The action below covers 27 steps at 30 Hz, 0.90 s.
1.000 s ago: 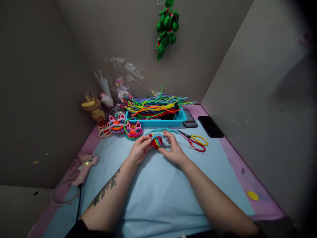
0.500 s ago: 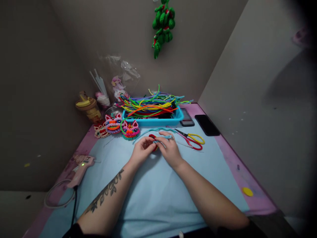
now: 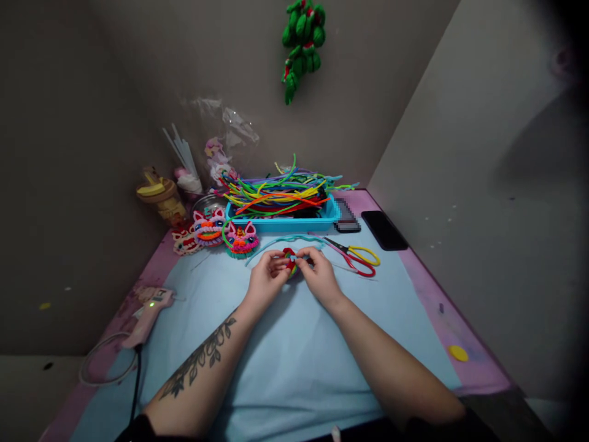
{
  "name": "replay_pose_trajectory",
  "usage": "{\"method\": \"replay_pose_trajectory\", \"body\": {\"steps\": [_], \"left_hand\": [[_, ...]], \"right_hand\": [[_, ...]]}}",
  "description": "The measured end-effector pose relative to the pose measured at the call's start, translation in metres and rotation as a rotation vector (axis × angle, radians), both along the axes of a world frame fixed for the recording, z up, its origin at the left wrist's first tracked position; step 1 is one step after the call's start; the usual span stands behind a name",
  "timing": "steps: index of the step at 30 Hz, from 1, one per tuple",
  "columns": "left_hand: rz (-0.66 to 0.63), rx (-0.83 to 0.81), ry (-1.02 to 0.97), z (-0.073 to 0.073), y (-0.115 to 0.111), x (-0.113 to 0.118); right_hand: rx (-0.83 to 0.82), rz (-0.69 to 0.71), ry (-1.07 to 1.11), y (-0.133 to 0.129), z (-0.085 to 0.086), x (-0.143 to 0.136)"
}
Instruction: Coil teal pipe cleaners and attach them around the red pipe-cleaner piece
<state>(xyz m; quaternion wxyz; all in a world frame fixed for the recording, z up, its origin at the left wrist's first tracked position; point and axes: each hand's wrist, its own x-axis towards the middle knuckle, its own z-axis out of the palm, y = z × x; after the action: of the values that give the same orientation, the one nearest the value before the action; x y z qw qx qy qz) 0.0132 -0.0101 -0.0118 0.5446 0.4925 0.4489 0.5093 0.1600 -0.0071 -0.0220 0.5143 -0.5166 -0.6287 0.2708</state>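
Dim room, dark vignetted right edge, soft blur — faint shadows

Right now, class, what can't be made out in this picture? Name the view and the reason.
Head view: much of the small multicoloured piece, behind the left hand and right hand.
Head view: the pixelated object beside the blue tray, blurred.
Head view: the tray's lower contents, under piled strands.
Head view: the top of the green hanging ornament, cut by the upper edge.
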Motion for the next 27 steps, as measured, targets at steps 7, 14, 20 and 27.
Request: {"method": "replay_pose_trajectory", "body": {"steps": [7,14,20,27], "left_hand": [[0.018,0.093,0.059,-0.0065,0.001,-0.0017],[0.013,0.161,0.141,-0.001,-0.0037,-0.0019],[-0.005,0.222,0.196,-0.0026,-0.0053,-0.0027],[-0.038,0.298,0.34,-0.008,-0.0037,-0.0045]], "right_hand": [[-0.041,0.021,-0.006,0.0022,-0.0032,0.003],[-0.004,0.034,-0.033,0.001,-0.003,0.0026],[0.186,0.026,-0.158,-0.0005,-0.0002,0.0058],[0.255,0.056,-0.363,-0.0012,0.0015,0.0098]]}}
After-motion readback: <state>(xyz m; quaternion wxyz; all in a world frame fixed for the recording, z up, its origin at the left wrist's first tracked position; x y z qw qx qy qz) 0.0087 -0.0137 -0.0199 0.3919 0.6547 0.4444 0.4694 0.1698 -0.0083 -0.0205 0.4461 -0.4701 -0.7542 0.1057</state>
